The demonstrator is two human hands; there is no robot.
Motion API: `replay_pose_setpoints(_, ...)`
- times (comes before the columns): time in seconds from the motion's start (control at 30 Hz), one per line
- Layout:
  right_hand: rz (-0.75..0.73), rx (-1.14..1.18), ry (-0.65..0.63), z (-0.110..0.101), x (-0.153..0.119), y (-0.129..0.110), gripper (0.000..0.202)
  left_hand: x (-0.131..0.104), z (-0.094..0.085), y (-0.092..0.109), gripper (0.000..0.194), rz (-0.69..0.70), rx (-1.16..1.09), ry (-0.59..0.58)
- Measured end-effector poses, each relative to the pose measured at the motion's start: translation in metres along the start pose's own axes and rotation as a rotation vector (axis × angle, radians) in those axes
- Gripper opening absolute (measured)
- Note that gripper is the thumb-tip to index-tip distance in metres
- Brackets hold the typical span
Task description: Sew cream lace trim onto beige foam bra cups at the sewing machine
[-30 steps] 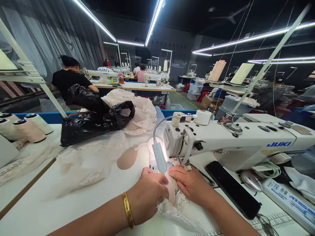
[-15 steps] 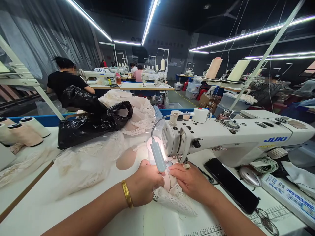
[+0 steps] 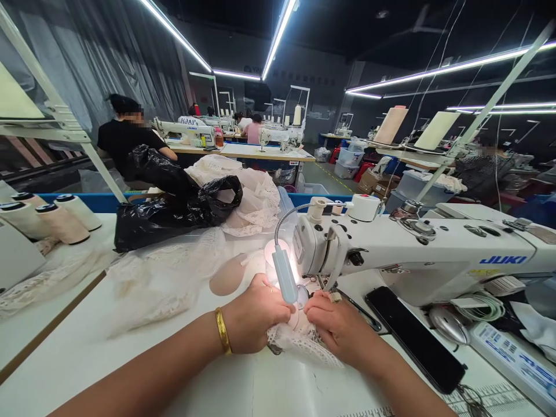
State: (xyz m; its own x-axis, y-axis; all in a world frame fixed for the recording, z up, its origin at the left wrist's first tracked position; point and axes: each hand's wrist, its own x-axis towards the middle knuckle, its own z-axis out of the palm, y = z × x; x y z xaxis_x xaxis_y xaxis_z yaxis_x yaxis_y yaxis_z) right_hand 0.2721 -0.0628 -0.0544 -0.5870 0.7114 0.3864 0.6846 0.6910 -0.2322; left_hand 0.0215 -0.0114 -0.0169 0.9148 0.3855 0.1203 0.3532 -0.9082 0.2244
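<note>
A white JUKI sewing machine (image 3: 412, 246) stands at the right, a small grey lamp (image 3: 284, 275) lighting its needle area. My left hand (image 3: 258, 315), with a gold bangle at the wrist, is closed on pale lace fabric (image 3: 304, 344) left of the needle area. Close to the machine head's underside, my right hand (image 3: 341, 324) has its fingers bent together on the same fabric. The lace hangs toward me between both hands. The needle and presser foot are hard to make out behind the lamp and fingers.
Sheer lace (image 3: 152, 284) and a black plastic bag (image 3: 152, 223) lie at the left, near thread cones (image 3: 63, 223). A black phone (image 3: 417, 339), a white box (image 3: 512, 359) and scissors (image 3: 362, 310) lie right. A person in black (image 3: 125, 136) sits beyond.
The view has shifted slightly, so the surroundings appear farther right. My right hand's fingers are more bent and drawn together. The lace between my hands has shifted a little.
</note>
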Motion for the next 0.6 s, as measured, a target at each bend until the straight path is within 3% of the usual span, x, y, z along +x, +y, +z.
replay_pose_setpoints(0.13,0.082,-0.063,0.010,0.001,-0.003,0.003,0.030,0.003,-0.002,-0.004,0.033,-0.043,0.022,-0.018)
replay_pose_setpoints(0.27,0.075,-0.154,0.098,-0.006,-0.001,0.003,0.033,0.007,-0.004,-0.007,0.031,-0.074,0.016,0.014)
replay_pose_setpoints(0.4,0.100,-0.078,0.180,-0.012,0.005,0.004,0.032,0.009,-0.005,-0.010,0.023,-0.077,0.009,0.046)
replay_pose_setpoints(0.6,0.136,0.012,0.187,-0.009,0.004,0.007,0.026,0.008,-0.001,-0.010,0.020,-0.085,0.003,0.056)
